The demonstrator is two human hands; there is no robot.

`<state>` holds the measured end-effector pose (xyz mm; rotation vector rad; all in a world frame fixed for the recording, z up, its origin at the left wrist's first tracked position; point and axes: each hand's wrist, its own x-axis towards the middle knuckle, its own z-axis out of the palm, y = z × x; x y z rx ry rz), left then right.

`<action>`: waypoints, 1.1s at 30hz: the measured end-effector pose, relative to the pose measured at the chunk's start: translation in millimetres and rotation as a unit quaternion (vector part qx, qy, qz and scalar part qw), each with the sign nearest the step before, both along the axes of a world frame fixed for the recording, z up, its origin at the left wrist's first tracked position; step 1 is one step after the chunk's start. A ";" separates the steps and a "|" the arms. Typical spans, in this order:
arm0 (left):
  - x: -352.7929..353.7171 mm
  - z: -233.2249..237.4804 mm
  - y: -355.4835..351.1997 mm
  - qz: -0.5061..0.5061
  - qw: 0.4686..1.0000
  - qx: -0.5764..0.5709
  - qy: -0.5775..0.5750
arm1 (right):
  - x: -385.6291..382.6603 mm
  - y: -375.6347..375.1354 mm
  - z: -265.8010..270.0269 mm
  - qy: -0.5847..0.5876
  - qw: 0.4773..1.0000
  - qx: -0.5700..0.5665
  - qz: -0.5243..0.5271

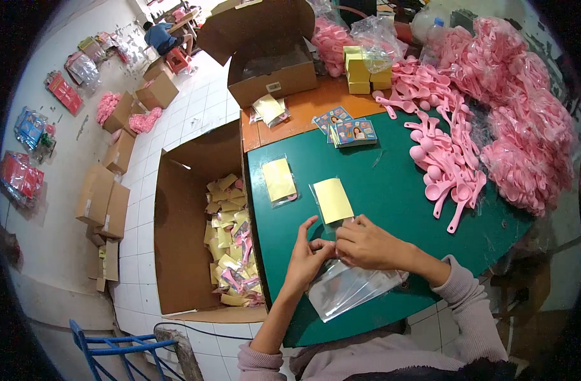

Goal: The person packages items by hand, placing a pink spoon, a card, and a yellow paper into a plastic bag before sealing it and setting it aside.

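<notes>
Clear plastic sleeves [350,293], glossy, fanned (rectangular yellow card [334,200] above); left hand [310,255], right hand [371,244] close; cannot tell grasp.

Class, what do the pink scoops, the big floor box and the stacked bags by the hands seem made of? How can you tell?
Scoops: probably plastic, smooth with a slight gloss; they look moulded and evenly pink.
Box: apparently cardboard, with flat, matt brown walls.
Bags: likely clear plastic film; glossy, with pale glare streaks.

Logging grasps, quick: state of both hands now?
Left hand: partly curled, close to the right; grip cannot be told.
Right hand: curled beside the nearest yellow card; anything held is hidden.
</notes>
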<state>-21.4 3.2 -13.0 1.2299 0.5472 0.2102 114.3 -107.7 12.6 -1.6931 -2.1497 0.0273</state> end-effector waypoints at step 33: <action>-12.9 27.6 -4.4 -0.007 0.983 0.179 0.027 | 23.8 -19.2 7.6 0.358 0.921 -0.040 -0.151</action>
